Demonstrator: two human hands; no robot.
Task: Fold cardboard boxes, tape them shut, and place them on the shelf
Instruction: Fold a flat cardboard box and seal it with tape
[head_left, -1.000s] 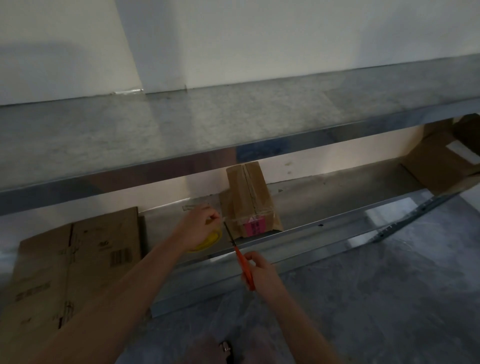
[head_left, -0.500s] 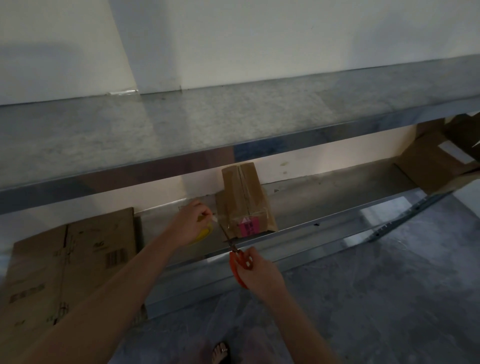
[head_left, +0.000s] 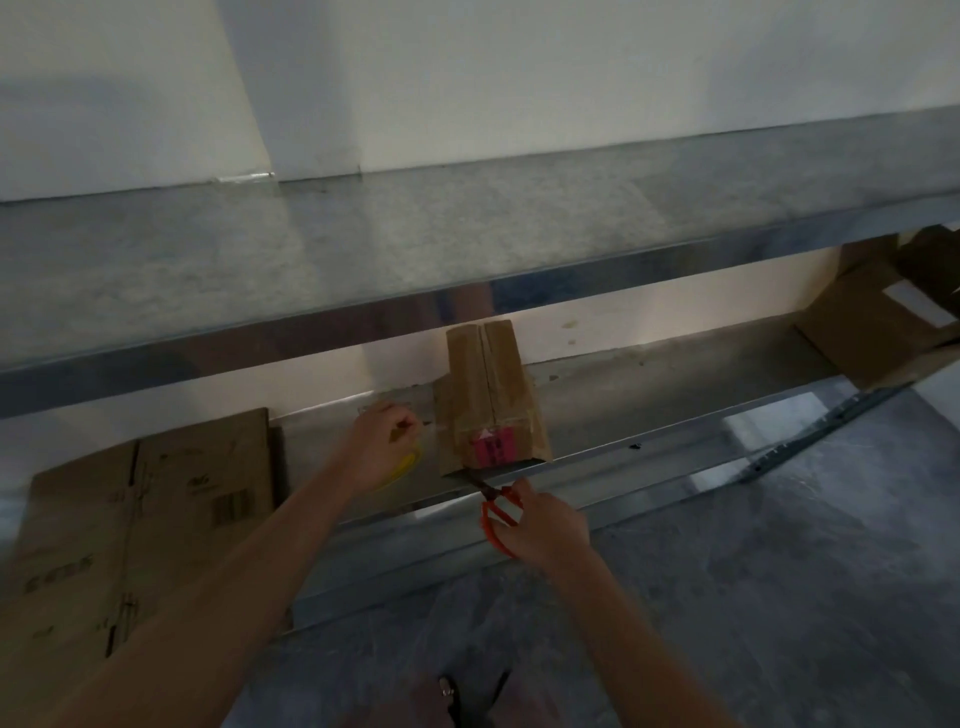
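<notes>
A small closed cardboard box (head_left: 491, 392) with a pink label stands on the lower metal shelf (head_left: 649, 415). My left hand (head_left: 376, 449) grips a yellow tape roll (head_left: 402, 467) just left of the box, with clear tape stretched toward the box's front. My right hand (head_left: 540, 522) holds orange-handled scissors (head_left: 496, 506) below the box's front corner, their dark blades pointing up-left at the tape by the shelf's front rail.
Flattened cardboard boxes (head_left: 140, 530) lean at the left of the lower shelf. Another brown box (head_left: 883, 317) sits at the far right. The upper shelf (head_left: 363, 249) overhangs the work area. Grey floor (head_left: 753, 597) lies below, with my feet near the bottom edge.
My right hand drew the scissors back and to the right, from between my left hand and the box to below the box's front corner. My left hand stayed by the box with the tape roll.
</notes>
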